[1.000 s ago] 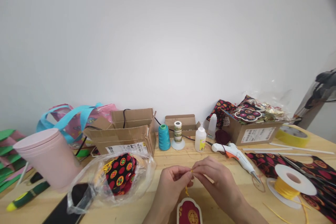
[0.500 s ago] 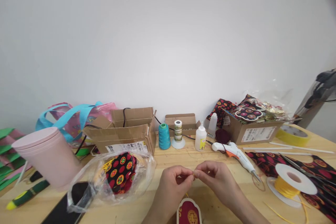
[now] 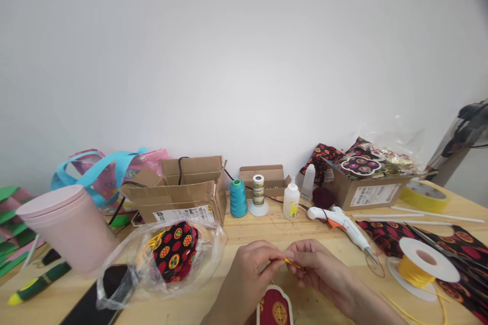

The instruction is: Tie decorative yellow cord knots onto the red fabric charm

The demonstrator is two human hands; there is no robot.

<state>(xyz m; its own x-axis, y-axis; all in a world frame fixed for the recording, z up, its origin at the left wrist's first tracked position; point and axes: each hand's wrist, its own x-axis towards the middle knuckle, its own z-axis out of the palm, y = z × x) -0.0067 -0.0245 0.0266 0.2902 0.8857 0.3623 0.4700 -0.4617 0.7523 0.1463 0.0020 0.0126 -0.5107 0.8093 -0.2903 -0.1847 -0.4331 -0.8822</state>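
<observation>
Pale wooden tabletop point(image 3: 267, 233) filled the lower third of the frame, with a bare white wall behind it. At lower centre the two hands met just above the wood. The left hand point(image 3: 247, 274) had thumb and forefinger pinched shut on one end of a short piece of yellow cord point(image 3: 292, 262). The right hand point(image 3: 318, 269) had its fingertips closed on the other end, so the cord ran between them, tilted down toward the right. Just below the hands, cut by the bottom edge, lay a red ornament point(image 3: 275, 310) with a white border and a gold emblem. Whether the cord joined it could not be told.

To the lower right a white spool of yellow cord point(image 3: 422, 264) sat on the table, with loose strands trailing off it. Up and left of the spool lay a white glue gun point(image 3: 343, 223) with an orange trigger, its nozzle pointing to the lower right. Along the back at centre stood a teal thread cone point(image 3: 238, 198), a gold-green thread spool point(image 3: 258, 190) and a small white glue bottle point(image 3: 292, 200), side by side. An open cardboard box point(image 3: 183, 188) stood left of them. In front of that box a clear plastic bag point(image 3: 125, 269) held patterned red and black fabric. A pink cup point(image 3: 68, 228) lay tilted at the left, and a dark phone point(image 3: 95, 302) rested at the lower left, partly under the bag.
</observation>
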